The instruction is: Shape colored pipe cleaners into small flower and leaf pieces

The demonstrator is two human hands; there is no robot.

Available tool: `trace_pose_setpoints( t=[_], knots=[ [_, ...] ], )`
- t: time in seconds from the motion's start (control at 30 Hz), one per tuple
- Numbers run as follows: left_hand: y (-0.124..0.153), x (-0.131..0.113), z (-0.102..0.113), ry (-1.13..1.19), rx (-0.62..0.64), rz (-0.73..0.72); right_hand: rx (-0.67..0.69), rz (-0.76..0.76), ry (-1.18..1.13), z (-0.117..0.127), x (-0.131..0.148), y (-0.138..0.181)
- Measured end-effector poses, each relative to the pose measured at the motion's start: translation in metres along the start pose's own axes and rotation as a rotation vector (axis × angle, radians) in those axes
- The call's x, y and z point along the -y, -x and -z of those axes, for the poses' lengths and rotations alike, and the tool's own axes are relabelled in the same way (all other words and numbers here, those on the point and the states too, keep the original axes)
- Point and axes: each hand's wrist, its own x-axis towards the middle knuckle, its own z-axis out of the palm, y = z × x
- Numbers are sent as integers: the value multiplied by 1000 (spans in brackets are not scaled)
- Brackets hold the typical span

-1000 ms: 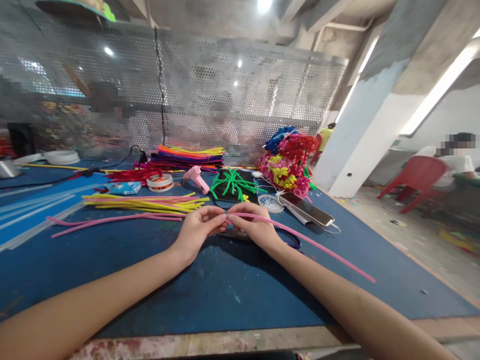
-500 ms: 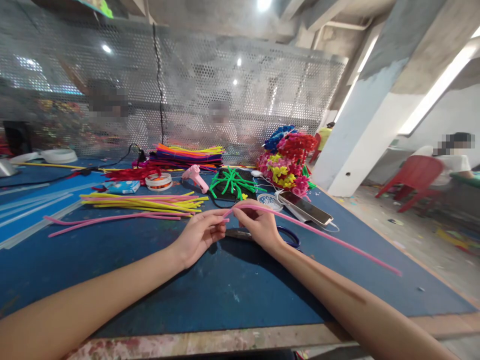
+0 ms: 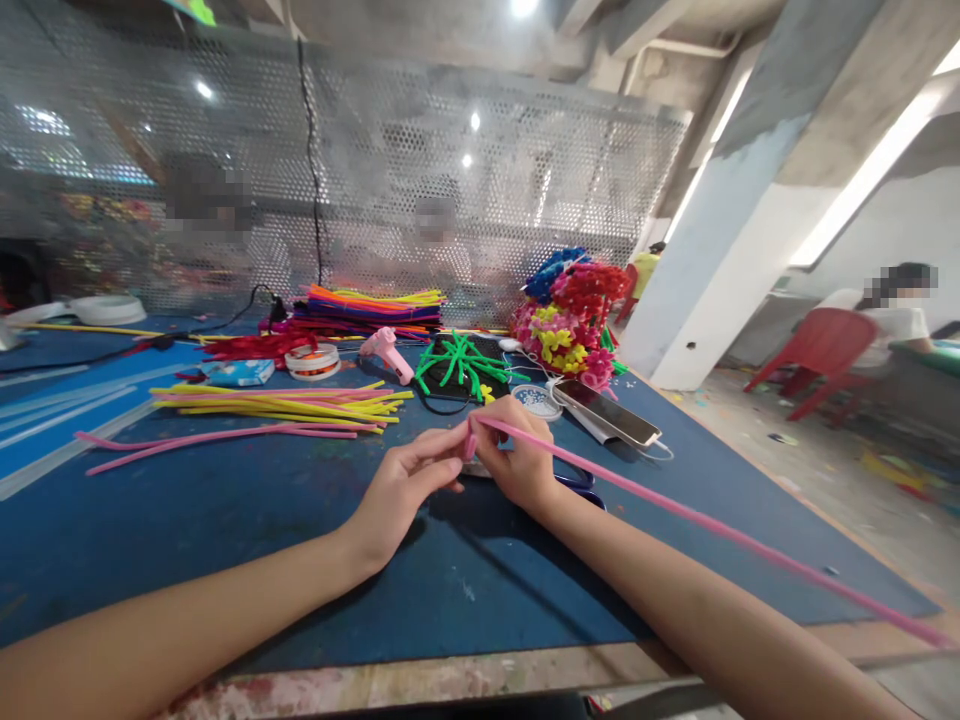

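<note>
My left hand (image 3: 409, 480) and my right hand (image 3: 517, 455) meet above the blue table mat (image 3: 300, 560), both pinched on one end of a long pink pipe cleaner (image 3: 675, 510). The short end is bent over between my fingertips. The rest of the stem trails to the right, past my right forearm and out beyond the table's corner. Dark-handled scissors (image 3: 577, 482) lie on the mat just under my right hand, mostly hidden by it.
Loose pink stems (image 3: 210, 438) and yellow stems (image 3: 285, 402) lie at left. Behind are a pink glue gun (image 3: 386, 350), green stems (image 3: 461, 362), a stacked bundle (image 3: 371, 308), finished flowers (image 3: 574, 315), a phone (image 3: 615, 415), a small dish (image 3: 536, 402). People sit behind the mesh screen and at right.
The pink stem's free end has swung down and to the right, past the table corner. My fingers have bent its near tip over, and both hands have shifted slightly right.
</note>
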Motion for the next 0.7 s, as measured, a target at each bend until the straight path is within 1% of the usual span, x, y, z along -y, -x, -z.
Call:
trace_pose_setpoints(
  t=[0.17, 0.33, 0.4, 0.5, 0.6, 0.7],
  knots=[
    [5, 1, -1, -122, 83, -96, -65, 108, 8, 1, -2, 3],
    [10, -6, -4, -206, 140, -131, -98, 123, -18, 1, -3, 5],
    [10, -8, -4, -261, 111, -165, -104, 120, -59, 0, -2, 6],
    [7, -11, -3, -308, 0, -203, -86, 107, -150, -2, 2, 6],
    [2, -13, 0, -243, -73, -208, -50, 47, -257, -4, 10, 7],
    [-2, -11, 2, -132, -85, -185, -35, -25, -357, -5, 19, 7]
  ],
)
